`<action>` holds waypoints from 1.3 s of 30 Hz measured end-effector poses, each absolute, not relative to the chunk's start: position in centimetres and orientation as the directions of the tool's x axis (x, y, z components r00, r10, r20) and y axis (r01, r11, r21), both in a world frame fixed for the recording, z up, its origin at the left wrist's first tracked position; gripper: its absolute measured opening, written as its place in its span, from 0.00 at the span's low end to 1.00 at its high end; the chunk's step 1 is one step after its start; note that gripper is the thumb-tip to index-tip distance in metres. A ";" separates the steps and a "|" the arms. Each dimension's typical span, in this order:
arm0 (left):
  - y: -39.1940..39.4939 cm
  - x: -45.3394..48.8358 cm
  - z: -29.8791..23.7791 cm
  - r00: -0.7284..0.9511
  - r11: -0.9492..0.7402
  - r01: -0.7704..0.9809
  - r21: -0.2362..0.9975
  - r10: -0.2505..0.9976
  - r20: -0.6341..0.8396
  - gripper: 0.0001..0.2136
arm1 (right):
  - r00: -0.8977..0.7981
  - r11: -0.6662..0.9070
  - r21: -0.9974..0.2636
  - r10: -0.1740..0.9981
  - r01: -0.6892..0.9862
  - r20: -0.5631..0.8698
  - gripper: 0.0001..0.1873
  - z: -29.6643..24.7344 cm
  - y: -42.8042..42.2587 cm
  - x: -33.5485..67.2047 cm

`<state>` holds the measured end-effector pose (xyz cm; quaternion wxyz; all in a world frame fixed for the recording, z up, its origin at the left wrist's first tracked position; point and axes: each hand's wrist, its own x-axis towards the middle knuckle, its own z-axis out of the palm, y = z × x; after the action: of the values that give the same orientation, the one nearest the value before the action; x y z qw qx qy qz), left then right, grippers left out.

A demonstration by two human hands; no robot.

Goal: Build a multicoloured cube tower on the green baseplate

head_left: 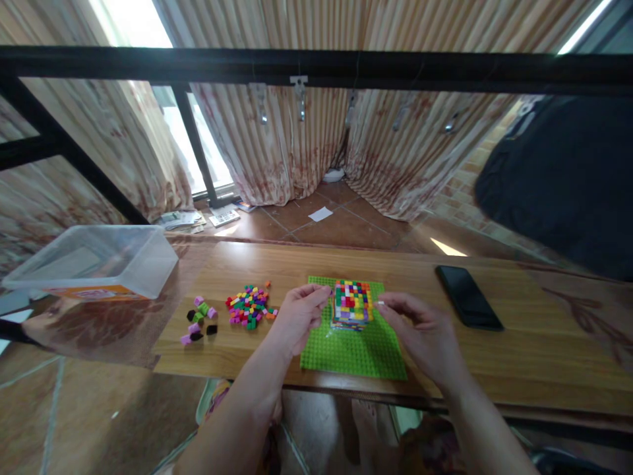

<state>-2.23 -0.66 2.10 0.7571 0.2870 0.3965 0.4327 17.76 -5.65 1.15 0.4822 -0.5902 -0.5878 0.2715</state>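
Observation:
A block of small multicoloured building bricks [352, 300] stands on a green studded baseplate [356, 363]. At its left side is my left hand [299, 320], thumb and forefinger pinched together beside the upper edge. A tiny dark spot shows at those fingertips, too small to name. My right hand [422, 330] is on the other side, a little apart from the block. Between its thumb and forefinger shows a small white brick [380, 303]. Left of the baseplate lies a loose pile of small coloured bricks [250, 307].
Larger pink, green and black bricks [211, 329] lie scattered at the left of the wooden table [534, 356]. A black phone [469, 297] rests on the right. Beyond the left end stands a clear plastic bin [99, 257]. A dark metal bar [316, 66] crosses above, before the curtains.

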 end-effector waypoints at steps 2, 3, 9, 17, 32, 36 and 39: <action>-0.6 -2.1 2.1 0.301 0.459 -0.426 0.780 0.885 -0.356 0.15 | 0.145 0.153 -0.878 0.959 0.455 0.242 0.08 1.2 -5.7 17.9; -0.6 -2.1 2.1 0.298 0.458 -0.424 0.781 0.885 -0.358 0.16 | 0.146 0.153 -0.874 0.959 0.461 0.244 0.08 1.2 -5.7 17.9; -0.6 -2.2 2.1 0.300 0.458 -0.410 0.789 0.885 -0.357 0.16 | 0.159 0.161 -0.930 0.962 0.331 0.223 0.06 1.0 -5.3 17.9; -0.6 -2.2 2.1 0.291 0.453 -0.388 0.803 0.887 -0.360 0.17 | 0.229 0.018 -0.978 0.971 0.209 0.067 0.08 0.2 -5.0 17.3; -0.7 -2.0 1.9 0.291 0.438 -0.349 0.828 0.891 -0.349 0.17 | 0.185 0.100 -0.972 0.973 0.214 0.140 0.02 0.1 -4.8 17.0; -0.8 -2.1 1.8 0.287 0.437 -0.345 0.831 0.892 -0.350 0.17 | 0.203 0.067 -0.984 0.974 0.167 0.100 0.05 -0.1 -4.8 17.1; -0.8 -2.0 1.8 0.287 0.436 -0.340 0.833 0.892 -0.350 0.17 | 0.209 0.075 -0.984 0.972 0.163 0.108 0.06 -0.1 -4.8 17.0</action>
<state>-2.01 -0.81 1.81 0.7333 0.3249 0.4248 0.4198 16.98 -4.76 -0.08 0.5342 -0.5650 -0.5020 0.3786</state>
